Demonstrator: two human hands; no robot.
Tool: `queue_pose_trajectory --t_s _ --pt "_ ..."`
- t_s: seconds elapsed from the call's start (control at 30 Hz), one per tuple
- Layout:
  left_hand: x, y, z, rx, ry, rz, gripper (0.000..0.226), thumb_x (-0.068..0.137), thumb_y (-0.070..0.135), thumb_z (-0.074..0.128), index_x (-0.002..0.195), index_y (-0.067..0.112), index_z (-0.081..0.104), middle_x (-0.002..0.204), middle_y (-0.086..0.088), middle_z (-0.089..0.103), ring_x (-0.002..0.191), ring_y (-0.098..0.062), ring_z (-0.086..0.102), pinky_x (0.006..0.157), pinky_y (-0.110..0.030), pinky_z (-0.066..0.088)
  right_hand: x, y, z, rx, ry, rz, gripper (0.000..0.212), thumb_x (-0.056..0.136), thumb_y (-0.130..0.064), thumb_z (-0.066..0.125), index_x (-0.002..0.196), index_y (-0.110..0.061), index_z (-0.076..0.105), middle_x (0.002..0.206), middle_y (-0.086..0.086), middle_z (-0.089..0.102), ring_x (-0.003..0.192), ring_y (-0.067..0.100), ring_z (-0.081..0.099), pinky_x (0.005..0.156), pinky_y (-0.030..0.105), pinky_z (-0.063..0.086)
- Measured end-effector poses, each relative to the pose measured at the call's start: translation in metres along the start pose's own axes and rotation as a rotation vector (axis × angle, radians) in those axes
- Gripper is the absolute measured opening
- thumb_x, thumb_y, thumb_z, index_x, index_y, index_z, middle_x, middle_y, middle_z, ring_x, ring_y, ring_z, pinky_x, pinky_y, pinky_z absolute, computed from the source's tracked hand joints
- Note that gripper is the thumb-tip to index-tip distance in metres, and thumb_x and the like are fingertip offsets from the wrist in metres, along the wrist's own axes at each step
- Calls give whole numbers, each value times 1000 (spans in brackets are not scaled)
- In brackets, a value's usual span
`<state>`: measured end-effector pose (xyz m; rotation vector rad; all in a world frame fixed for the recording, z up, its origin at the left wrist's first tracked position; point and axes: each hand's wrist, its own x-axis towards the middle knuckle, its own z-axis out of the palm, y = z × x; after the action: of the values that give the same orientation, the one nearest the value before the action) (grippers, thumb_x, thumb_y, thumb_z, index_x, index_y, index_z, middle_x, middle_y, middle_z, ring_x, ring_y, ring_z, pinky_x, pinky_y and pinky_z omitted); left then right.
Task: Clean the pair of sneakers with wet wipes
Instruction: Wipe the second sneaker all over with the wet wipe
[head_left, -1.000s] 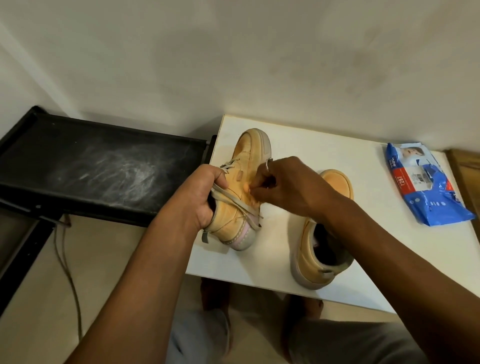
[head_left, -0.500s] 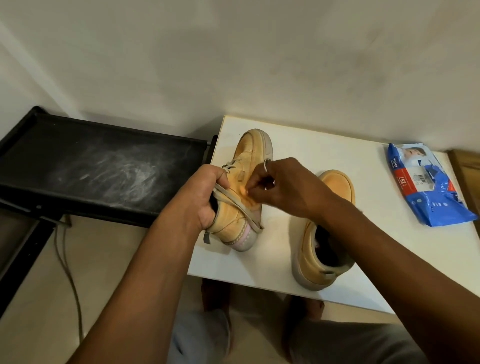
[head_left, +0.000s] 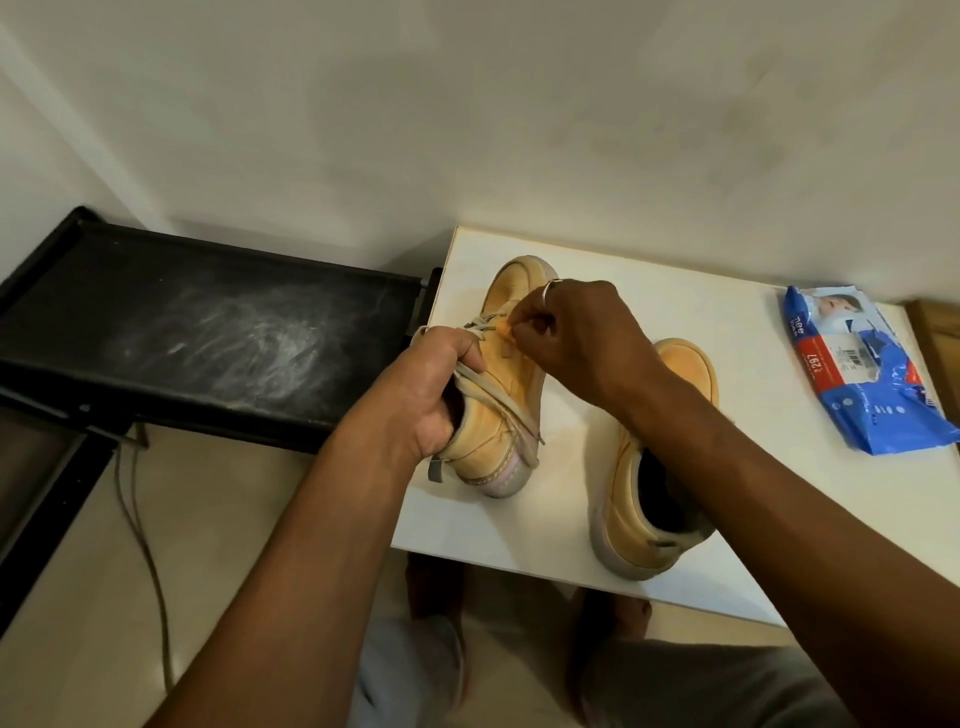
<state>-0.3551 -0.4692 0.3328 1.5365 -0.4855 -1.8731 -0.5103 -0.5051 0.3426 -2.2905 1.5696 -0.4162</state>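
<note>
Held sneaker: the tan-yellow leather sneaker with a pale grey sole (head_left: 496, 415) is tipped onto its side at the left edge of the white table (head_left: 769, 467). Its toe points toward the far edge and its heel toward the front edge.
Laces: its flat beige laces (head_left: 511, 410) lie loose across the upper and trail toward the heel.
Left hand: your left hand (head_left: 415, 400) is clamped round the heel end of the held sneaker, with the fingers curled over the collar and the laces.
Right hand: your right hand (head_left: 582, 338) is drawn together, thumb and fingertips pinching a small tan bit at the lace area of the held sneaker. You cannot tell whether that bit is part of the shoe. A thin metal ring (head_left: 549, 289) sits on one finger.
Second sneaker: the matching tan-yellow sneaker (head_left: 636, 514) stands upright on its sole near the front edge, just beside the held one. Your right forearm crosses over its middle.
Wipes pack: the blue plastic pack of wet wipes with a red and white label (head_left: 857, 379) lies flat at the right edge, well apart from both shoes.
Left of the table: a black rimmed tray shelf smeared with whitish dust (head_left: 208, 332) stands just beside the left edge, and a thin cable (head_left: 143, 535) runs over the floor below it.
</note>
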Motion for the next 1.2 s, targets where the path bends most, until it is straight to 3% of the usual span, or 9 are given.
queue_pose_trajectory --t_s 0.1,0.17,0.33,0.43,0.53,0.7,0.87,1.07,1.2 --pt "0 0 0 -4 -17 -12 22 73 3 46 87 10 62 84 -13 63 81 -32 61 81 -40 54 -3 2 -10 122 -166 -31 14 89 -24 66 98 -22 76 84 -9 71 70 6 62 63 13 48" --pt "-1 0 0 -9 -30 -16 24 72 2 46 88 8 62 84 -14 63 80 -32 62 78 -40 55 -5 2 -15 200 -286 -41 13 87 -22 68 97 -22 77 84 -13 71 72 3 64 63 14 50" --pt "-3 -1 5 10 -21 -18 22 77 3 47 91 9 62 84 -14 62 81 -32 60 77 -38 54 0 5 -6 68 -43 -12 16 90 -25 64 100 -21 76 87 -6 70 73 11 62 67 24 54" --pt "-3 -1 4 9 -22 -22 21 76 3 46 87 10 62 80 -13 63 77 -30 61 76 -38 54 -3 2 -11 105 -163 -40 15 90 -22 65 99 -20 76 82 -12 67 69 7 61 60 15 48" --pt "-4 0 4 -3 -44 -23 19 77 1 43 79 10 60 68 -10 63 66 -26 61 64 -32 53 -7 0 -16 165 -294 -68 14 88 -22 68 98 -20 77 84 -12 71 72 5 64 64 19 53" --pt "-3 0 6 -3 -36 -25 24 77 3 46 93 9 62 84 -13 63 80 -31 60 75 -37 54 -4 2 -8 96 -57 0 16 91 -25 64 100 -20 76 82 -12 63 67 3 57 59 8 39" --pt "-5 0 6 0 -51 -37 21 78 2 44 86 9 62 79 -12 63 74 -29 61 70 -35 54 -6 5 -20 178 -319 -13 12 87 -24 70 95 -22 77 82 -14 70 73 5 65 67 18 54" --pt "-6 1 9 20 -39 -46 23 79 4 47 95 9 62 85 -13 62 82 -31 60 74 -36 53 4 10 -7 39 74 60 18 90 -24 63 100 -17 76 88 1 71 74 13 61 71 33 55" --pt "-6 2 7 18 -38 -59 21 78 4 46 91 10 62 83 -13 62 80 -31 60 74 -36 53 -2 7 -16 128 -176 -3 13 88 -22 67 98 -20 76 82 -9 69 71 8 62 62 14 48"
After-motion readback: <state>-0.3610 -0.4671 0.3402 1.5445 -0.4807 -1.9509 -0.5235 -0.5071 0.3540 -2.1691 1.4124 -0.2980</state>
